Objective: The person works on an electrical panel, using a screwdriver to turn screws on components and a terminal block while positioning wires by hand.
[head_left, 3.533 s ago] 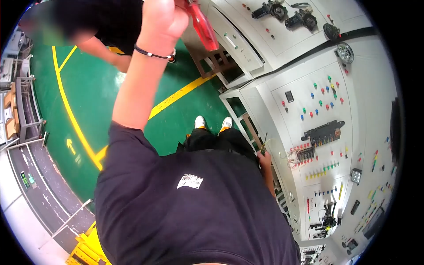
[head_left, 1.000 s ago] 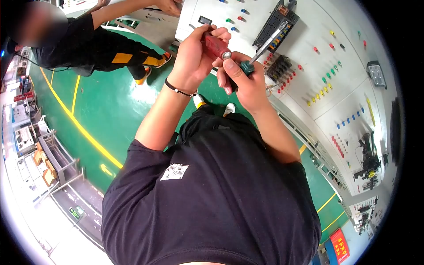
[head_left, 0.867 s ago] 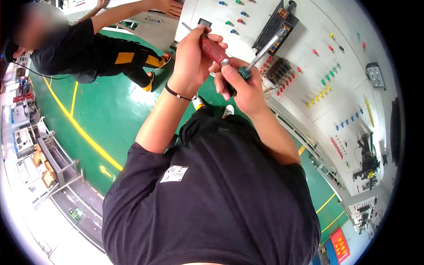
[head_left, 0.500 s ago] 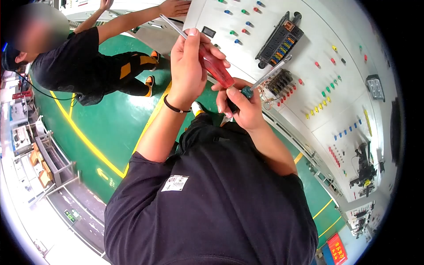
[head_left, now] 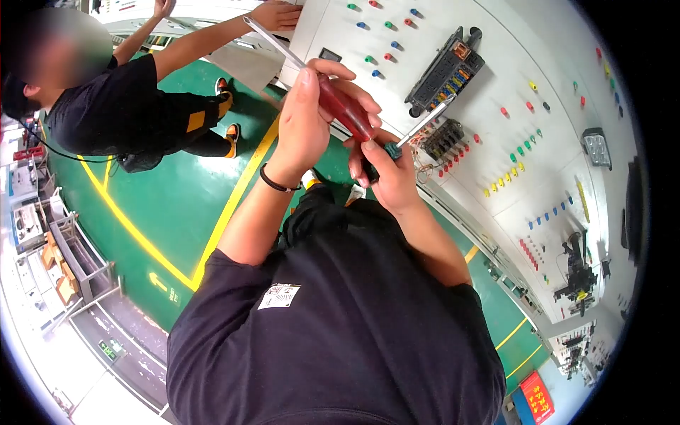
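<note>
My left hand (head_left: 303,126) has a screwdriver with a translucent red handle (head_left: 346,110), its thumb along the handle's upper end and its fingers partly unbent behind it. The long metal shank (head_left: 273,41) points up and left. My right hand (head_left: 397,177) is closed around a second screwdriver, whose dark handle has a green collar (head_left: 392,149). That one's shank (head_left: 428,122) points up and right, in front of the panel. The butt of the red handle meets the right thumb and fingers. Most of the dark handle is hidden in the right hand.
A white panel (head_left: 496,191) with coloured sockets stands to the right, carrying a black fuse box (head_left: 446,71) and a smaller black terminal block (head_left: 444,140). A co-worker (head_left: 106,106) stands at left with an arm stretched towards the panel's edge. Yellow lines mark the green floor (head_left: 177,205).
My left fingers have loosened and straightened somewhat around the red handle, and its shank tip has shifted up and left. My right hand keeps its hold. The whole view has shifted slightly.
</note>
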{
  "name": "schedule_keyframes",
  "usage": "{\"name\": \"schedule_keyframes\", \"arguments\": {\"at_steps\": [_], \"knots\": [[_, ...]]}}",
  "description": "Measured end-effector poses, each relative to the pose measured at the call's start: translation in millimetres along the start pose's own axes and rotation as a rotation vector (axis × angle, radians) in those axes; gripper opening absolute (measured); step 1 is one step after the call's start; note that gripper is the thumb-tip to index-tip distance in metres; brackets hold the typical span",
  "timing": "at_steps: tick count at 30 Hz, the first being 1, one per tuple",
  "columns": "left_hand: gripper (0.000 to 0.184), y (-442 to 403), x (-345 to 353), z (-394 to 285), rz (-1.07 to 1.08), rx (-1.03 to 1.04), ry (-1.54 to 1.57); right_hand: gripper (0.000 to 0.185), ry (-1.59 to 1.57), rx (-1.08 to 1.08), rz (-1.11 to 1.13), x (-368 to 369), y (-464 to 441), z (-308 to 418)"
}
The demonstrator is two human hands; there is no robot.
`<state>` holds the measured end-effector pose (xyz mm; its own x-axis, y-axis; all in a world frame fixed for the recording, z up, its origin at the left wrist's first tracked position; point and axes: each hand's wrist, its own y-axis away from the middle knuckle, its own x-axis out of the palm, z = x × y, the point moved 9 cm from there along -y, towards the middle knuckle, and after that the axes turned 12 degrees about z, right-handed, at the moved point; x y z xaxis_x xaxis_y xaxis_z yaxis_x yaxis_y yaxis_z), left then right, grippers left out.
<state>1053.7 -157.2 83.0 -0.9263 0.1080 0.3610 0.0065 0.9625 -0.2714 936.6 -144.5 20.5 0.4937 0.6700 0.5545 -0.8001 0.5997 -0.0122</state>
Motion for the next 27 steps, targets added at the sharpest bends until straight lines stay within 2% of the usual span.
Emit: {"name": "schedule_keyframes", "arguments": {"at_steps": [2, 3, 4, 7, 10, 11, 15, 21, 22, 27], "knots": [[0.043, 1, -1, 14, -0.019, -0.069, 0.177, 0.03, 0.021, 0.013, -0.004, -4, -2, -5], [0.038, 1, 2, 14, 0.084, -0.043, 0.198, 0.028, 0.014, 0.032, -0.038, -8, -3, -10], [0.038, 4, 1, 16, 0.079, -0.035, 0.189, 0.027, 0.005, 0.051, -0.065, -11, -4, -16], [0.049, 10, 10, 25, 0.181, -0.2, 0.316, 0.025, 0.021, 0.065, -0.094, -12, -11, -23], [0.033, 7, 3, 25, 0.181, -0.065, 0.34, 0.024, 0.009, 0.098, -0.111, -15, -11, -29], [0.033, 8, 0, 25, 0.176, -0.056, 0.331, 0.023, 0.002, 0.12, -0.108, -16, -11, -32], [0.015, 15, -27, 15, 0.053, -0.114, 0.201, 0.023, 0.034, 0.205, -0.136, -30, 0, -53], [0.013, 41, -89, 11, -0.162, -0.218, 0.1, 0.021, 0.072, 0.24, -0.135, -66, 44, -103], [0.014, 45, -101, 13, -0.206, -0.285, 0.121, 0.021, 0.078, 0.238, -0.13, -69, 52, -109], [0.014, 60, -161, 2, -0.383, -0.334, 0.13, 0.02, 0.074, 0.352, -0.155, -80, 78, -142]]}}
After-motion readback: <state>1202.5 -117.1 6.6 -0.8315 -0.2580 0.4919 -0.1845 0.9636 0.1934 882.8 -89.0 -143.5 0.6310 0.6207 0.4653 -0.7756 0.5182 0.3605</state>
